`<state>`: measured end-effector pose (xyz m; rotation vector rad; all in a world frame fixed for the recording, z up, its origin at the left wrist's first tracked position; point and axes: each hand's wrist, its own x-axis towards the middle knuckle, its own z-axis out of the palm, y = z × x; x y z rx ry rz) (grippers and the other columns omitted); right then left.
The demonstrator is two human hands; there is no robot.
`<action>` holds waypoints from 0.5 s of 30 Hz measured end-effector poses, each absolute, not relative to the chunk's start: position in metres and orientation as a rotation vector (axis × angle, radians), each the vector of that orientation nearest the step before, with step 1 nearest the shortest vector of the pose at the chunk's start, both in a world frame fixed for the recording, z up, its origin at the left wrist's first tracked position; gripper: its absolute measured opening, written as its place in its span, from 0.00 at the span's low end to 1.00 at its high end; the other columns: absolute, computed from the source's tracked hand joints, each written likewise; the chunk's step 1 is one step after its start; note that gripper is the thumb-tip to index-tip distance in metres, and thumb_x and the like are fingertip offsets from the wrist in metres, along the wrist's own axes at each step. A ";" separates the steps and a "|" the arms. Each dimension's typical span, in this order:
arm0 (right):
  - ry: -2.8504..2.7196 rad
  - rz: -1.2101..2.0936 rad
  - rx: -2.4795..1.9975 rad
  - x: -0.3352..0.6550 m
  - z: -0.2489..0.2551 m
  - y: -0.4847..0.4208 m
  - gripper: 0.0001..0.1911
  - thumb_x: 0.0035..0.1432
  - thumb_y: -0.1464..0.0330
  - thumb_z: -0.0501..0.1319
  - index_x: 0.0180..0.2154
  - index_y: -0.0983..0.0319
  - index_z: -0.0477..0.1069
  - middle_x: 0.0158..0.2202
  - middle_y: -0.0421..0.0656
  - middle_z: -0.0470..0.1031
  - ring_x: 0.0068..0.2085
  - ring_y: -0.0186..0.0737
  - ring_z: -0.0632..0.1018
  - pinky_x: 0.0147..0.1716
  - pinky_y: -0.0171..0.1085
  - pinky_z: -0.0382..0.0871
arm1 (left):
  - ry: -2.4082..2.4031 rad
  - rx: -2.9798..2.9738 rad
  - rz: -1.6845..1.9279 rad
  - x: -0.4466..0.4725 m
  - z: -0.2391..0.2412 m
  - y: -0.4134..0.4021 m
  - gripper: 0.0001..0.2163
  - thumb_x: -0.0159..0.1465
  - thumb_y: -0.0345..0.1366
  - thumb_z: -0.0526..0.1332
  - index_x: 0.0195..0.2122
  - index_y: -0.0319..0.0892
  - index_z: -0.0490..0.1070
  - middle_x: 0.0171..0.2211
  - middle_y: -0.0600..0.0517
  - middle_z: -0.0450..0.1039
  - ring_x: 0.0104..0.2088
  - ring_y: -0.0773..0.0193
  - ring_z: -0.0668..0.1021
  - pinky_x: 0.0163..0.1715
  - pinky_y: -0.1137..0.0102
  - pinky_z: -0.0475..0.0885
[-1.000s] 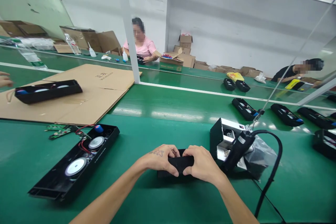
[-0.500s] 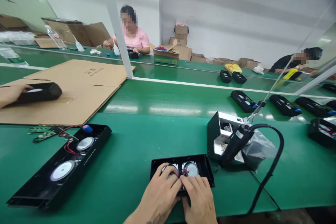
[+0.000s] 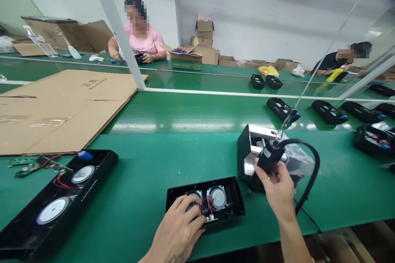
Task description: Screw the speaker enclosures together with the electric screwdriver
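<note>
The bare left hand (image 3: 179,230) has a small dark ink drawing (image 3: 173,258) on its back, close to the wrist. The right hand (image 3: 279,189) and both forearms (image 3: 291,236) are bare too.

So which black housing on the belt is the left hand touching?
The short housing nearest the camera, with two round speakers side by side; the left hand rests on it. The long housing to its left lies untouched.

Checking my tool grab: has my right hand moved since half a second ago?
Yes: the right hand left the housing and went right, to the screwdriver.
</note>
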<state>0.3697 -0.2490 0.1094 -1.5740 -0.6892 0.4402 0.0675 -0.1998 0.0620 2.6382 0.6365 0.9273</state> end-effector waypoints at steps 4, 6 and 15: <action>-0.683 0.412 -1.447 0.358 0.097 -0.245 0.23 0.59 0.53 0.77 0.47 0.57 0.74 0.28 0.35 0.78 0.27 0.39 0.78 0.34 0.42 0.78 | 0.615 2.651 0.995 0.068 0.064 -0.199 0.15 0.84 0.41 0.57 0.38 0.47 0.75 0.35 0.58 0.79 0.50 0.60 0.79 0.56 0.62 0.68; -0.699 0.478 -1.401 0.354 0.094 -0.247 0.22 0.63 0.54 0.75 0.50 0.57 0.74 0.26 0.33 0.75 0.23 0.36 0.75 0.28 0.40 0.74 | 0.628 2.669 0.993 0.069 0.064 -0.198 0.19 0.86 0.43 0.52 0.38 0.47 0.76 0.34 0.57 0.78 0.50 0.59 0.79 0.57 0.61 0.66; -0.596 0.147 -1.138 0.372 0.146 -0.259 0.21 0.63 0.60 0.77 0.48 0.55 0.69 0.23 0.27 0.71 0.21 0.32 0.72 0.28 0.36 0.72 | 0.615 2.752 1.041 0.075 0.076 -0.196 0.22 0.87 0.43 0.49 0.38 0.48 0.76 0.33 0.58 0.81 0.48 0.59 0.80 0.56 0.62 0.66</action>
